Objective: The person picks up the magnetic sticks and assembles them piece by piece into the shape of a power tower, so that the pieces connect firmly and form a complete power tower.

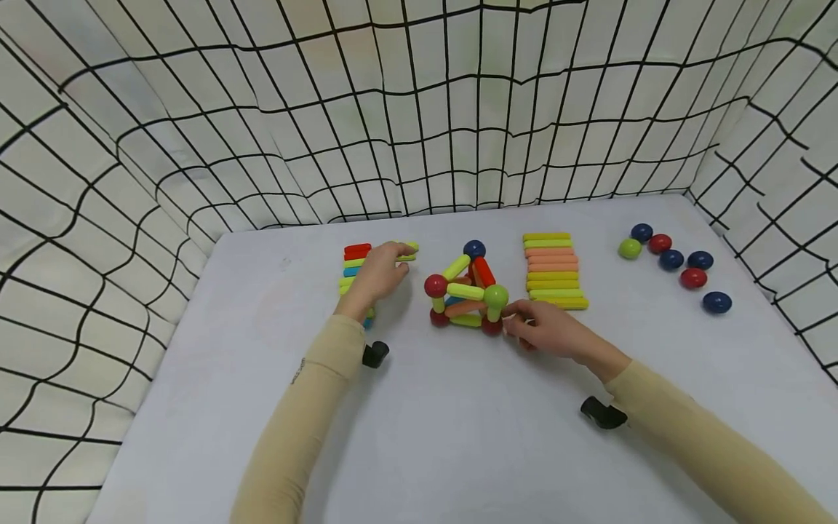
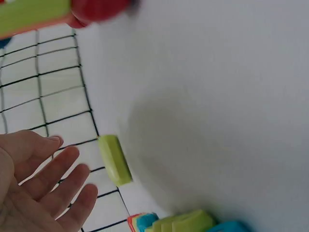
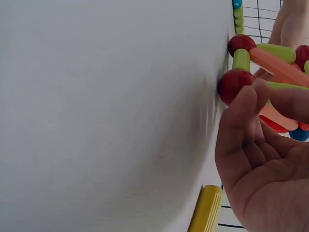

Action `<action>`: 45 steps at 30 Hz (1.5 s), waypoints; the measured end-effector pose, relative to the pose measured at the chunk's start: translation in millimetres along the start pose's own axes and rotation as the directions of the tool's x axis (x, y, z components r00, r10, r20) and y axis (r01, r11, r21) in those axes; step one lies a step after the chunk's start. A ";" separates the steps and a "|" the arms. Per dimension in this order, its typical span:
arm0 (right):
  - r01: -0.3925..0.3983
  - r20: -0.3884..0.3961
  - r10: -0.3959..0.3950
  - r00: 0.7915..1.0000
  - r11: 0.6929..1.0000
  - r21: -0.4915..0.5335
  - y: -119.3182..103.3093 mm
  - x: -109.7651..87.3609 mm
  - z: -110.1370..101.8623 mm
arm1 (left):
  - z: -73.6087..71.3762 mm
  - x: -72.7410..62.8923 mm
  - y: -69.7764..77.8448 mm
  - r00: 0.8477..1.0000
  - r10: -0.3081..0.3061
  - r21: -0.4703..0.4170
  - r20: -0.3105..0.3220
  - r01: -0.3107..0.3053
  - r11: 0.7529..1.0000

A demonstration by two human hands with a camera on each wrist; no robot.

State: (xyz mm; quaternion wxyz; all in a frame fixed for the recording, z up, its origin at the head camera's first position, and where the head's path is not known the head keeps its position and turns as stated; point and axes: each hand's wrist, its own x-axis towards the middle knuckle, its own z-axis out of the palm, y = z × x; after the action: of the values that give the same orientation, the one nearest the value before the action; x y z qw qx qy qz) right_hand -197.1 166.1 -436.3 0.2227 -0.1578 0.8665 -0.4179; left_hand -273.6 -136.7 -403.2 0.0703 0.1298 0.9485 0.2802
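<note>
A frame built of coloured sticks and balls stands mid-table, with a blue ball at its far top and a green ball at its near right. My right hand is at the lower right corner, where the thumb and fingertips pinch the red ball. Left of the frame, my left hand hovers over a column of sticks and partly hides it. Its fingers are loosely extended and hold nothing. A yellow-green stick lies just beyond them.
A stacked column of yellow, green and orange sticks lies right of the frame. Several loose balls are farther right, among them a green ball and a red ball. Black netting over white walls encloses the white table.
</note>
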 end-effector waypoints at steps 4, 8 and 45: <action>-0.007 0.060 0.007 0.998 1.000 0.001 5.4 -9.3 3.8 | -2.0 13.8 -3.9 0.998 -0.057 0.115 0.010 0.055 0.992; -0.007 0.101 0.006 0.995 1.000 0.014 9.9 -13.7 4.9 | 1.2 22.4 -6.9 0.996 -0.084 0.199 0.015 0.079 0.977; -0.040 0.142 0.020 0.990 0.989 0.139 15.6 -16.1 -0.5 | -10.0 -36.6 12.9 0.976 0.219 -0.674 0.007 -0.157 0.722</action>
State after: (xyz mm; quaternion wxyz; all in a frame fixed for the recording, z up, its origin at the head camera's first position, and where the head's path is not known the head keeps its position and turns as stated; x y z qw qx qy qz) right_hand -185.0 183.2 -444.3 0.2999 -0.1573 0.8192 -0.4629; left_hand -238.0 -141.9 -385.6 0.1243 0.2032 0.7623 0.6018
